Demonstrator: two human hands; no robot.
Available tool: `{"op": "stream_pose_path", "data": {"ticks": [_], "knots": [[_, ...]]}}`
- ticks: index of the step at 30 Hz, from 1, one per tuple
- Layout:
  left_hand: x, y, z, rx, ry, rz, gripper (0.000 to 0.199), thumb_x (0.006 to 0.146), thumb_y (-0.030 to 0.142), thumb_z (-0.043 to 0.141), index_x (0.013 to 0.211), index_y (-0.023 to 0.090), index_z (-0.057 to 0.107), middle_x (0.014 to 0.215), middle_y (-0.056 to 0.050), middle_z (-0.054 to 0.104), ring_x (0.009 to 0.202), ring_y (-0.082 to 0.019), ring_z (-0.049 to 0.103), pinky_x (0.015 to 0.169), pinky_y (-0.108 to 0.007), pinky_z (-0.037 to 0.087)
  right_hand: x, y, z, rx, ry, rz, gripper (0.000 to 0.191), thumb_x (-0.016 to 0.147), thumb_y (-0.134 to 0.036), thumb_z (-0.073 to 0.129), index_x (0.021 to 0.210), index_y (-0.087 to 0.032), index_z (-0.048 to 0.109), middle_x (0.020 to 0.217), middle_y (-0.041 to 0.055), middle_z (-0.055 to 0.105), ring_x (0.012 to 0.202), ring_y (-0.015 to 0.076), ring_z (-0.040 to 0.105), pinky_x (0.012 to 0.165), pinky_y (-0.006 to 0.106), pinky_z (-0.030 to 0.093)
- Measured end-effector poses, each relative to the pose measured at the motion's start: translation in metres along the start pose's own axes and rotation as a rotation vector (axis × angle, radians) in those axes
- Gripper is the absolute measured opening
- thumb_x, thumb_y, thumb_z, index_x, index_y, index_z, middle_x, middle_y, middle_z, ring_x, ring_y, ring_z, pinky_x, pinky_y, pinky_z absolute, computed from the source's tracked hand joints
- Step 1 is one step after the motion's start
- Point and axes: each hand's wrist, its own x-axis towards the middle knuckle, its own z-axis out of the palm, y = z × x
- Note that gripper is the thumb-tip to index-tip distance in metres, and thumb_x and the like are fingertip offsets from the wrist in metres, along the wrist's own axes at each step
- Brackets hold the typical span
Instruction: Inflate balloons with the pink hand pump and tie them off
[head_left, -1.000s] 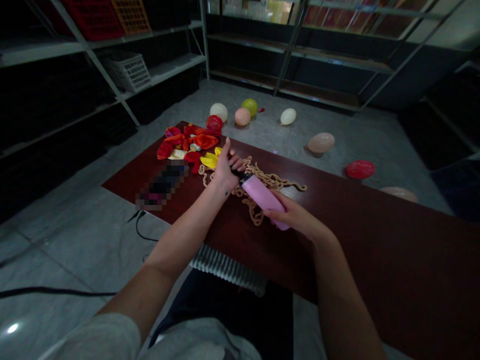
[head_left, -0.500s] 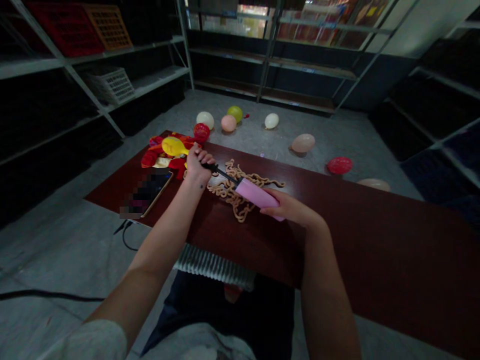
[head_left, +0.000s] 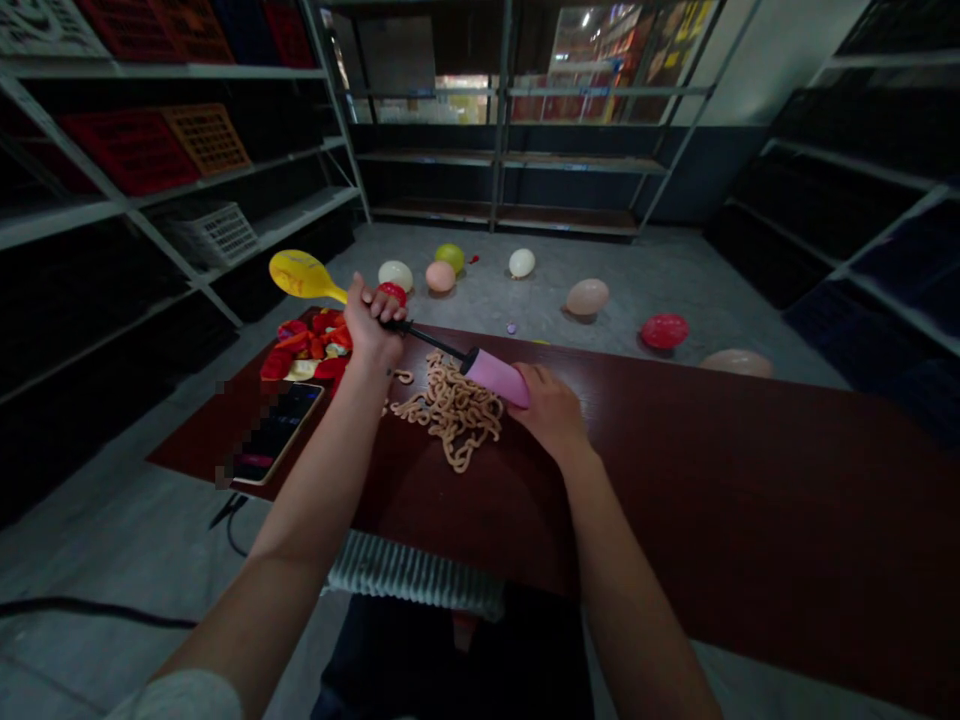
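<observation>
A pink hand balloon pump (head_left: 495,376) with a black rod slants over the table, its rod drawn partly out of the barrel. My left hand (head_left: 373,325) is closed around the black end of the pump, where the neck of a yellow balloon (head_left: 300,275) sits. That balloon is partly inflated and sticks out to the left. At the barrel's other end, my right hand (head_left: 551,405) is wrapped round it. Below the pump lies a tangled heap of thin tan uninflated balloons (head_left: 457,410). Red and orange limp balloons (head_left: 311,345) are piled behind my left forearm.
A phone (head_left: 277,435) lies at the left of the dark brown table (head_left: 712,480). Inflated balloons, including a red one (head_left: 664,331) and a white one (head_left: 522,263), rest on the floor beyond. Shelves with crates (head_left: 127,150) stand left; a cable (head_left: 97,608) runs across the floor.
The yellow balloon has risen off the red pile and looks larger. More of the pump's rod shows, and my right hand covers the barrel's end further. The camera has tilted up.
</observation>
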Motion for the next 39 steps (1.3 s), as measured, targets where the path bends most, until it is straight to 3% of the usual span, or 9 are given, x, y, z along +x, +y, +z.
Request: {"op": "stream_pose_path", "data": {"ticks": [3, 8, 14, 20, 25, 34, 39], "knots": [[-0.001, -0.018, -0.01, -0.001, 0.04, 0.014, 0.048, 0.101, 0.034, 0.053, 0.062, 0.02, 0.029, 0.043, 0.009, 0.025, 0.032, -0.006, 0.027, 0.039, -0.019, 0.026, -0.003, -0.002, 0.011, -0.175, 0.043, -0.017, 0.052, 0.083, -0.03, 0.07, 0.132, -0.019, 0.057, 0.12, 0.0137, 0.066, 0.104, 0.0297, 0.062, 0.086, 0.041, 0.049], [-0.006, -0.04, -0.026, -0.015, 0.083, -0.013, 0.047, 0.098, 0.029, 0.056, 0.06, 0.02, 0.03, 0.042, 0.009, 0.025, 0.032, -0.006, 0.027, 0.039, -0.02, 0.026, -0.005, -0.005, 0.02, -0.246, 0.036, -0.038, 0.053, 0.084, -0.03, 0.068, 0.134, -0.02, 0.056, 0.119, 0.0136, 0.066, 0.103, 0.0298, 0.061, 0.085, 0.04, 0.047], [-0.021, -0.059, -0.021, -0.048, 0.048, -0.04, 0.051, 0.094, 0.036, 0.064, 0.06, 0.021, 0.03, 0.042, 0.008, 0.024, 0.032, -0.007, 0.025, 0.036, -0.022, 0.024, -0.006, -0.018, 0.024, -0.224, 0.062, -0.024, 0.05, 0.084, -0.032, 0.067, 0.131, -0.02, 0.056, 0.117, 0.0139, 0.067, 0.103, 0.031, 0.061, 0.089, 0.042, 0.047], [-0.032, -0.077, -0.018, -0.055, 0.082, -0.096, 0.048, 0.101, 0.03, 0.052, 0.059, 0.02, 0.031, 0.042, 0.007, 0.024, 0.032, -0.007, 0.025, 0.036, -0.023, 0.021, -0.01, -0.018, 0.028, -0.246, 0.092, -0.008, 0.048, 0.084, -0.033, 0.065, 0.129, -0.019, 0.058, 0.115, 0.0132, 0.067, 0.101, 0.0301, 0.063, 0.085, 0.04, 0.048], [-0.024, -0.072, -0.021, -0.048, 0.115, -0.087, 0.048, 0.098, 0.034, 0.057, 0.06, 0.02, 0.032, 0.043, 0.007, 0.025, 0.032, -0.007, 0.025, 0.035, -0.023, 0.02, -0.007, -0.015, 0.028, -0.259, 0.089, -0.029, 0.049, 0.085, -0.035, 0.066, 0.131, -0.02, 0.058, 0.114, 0.0125, 0.069, 0.101, 0.0293, 0.062, 0.084, 0.038, 0.048], [-0.016, -0.048, -0.014, 0.043, 0.208, -0.049, 0.049, 0.101, 0.045, 0.052, 0.065, 0.02, 0.029, 0.045, 0.008, 0.023, 0.033, -0.006, 0.024, 0.037, -0.021, 0.023, 0.003, -0.014, 0.021, -0.315, 0.101, -0.012, 0.048, 0.088, -0.036, 0.065, 0.133, -0.02, 0.057, 0.122, 0.0121, 0.069, 0.104, 0.0309, 0.061, 0.085, 0.042, 0.045], [-0.012, -0.03, -0.015, 0.003, 0.22, 0.006, 0.046, 0.103, 0.041, 0.048, 0.066, 0.02, 0.029, 0.045, 0.008, 0.024, 0.033, -0.007, 0.024, 0.038, -0.021, 0.023, 0.004, -0.006, 0.014, -0.344, 0.108, 0.009, 0.045, 0.091, -0.04, 0.062, 0.13, -0.019, 0.058, 0.124, 0.0132, 0.069, 0.107, 0.0328, 0.06, 0.088, 0.044, 0.043]]}}
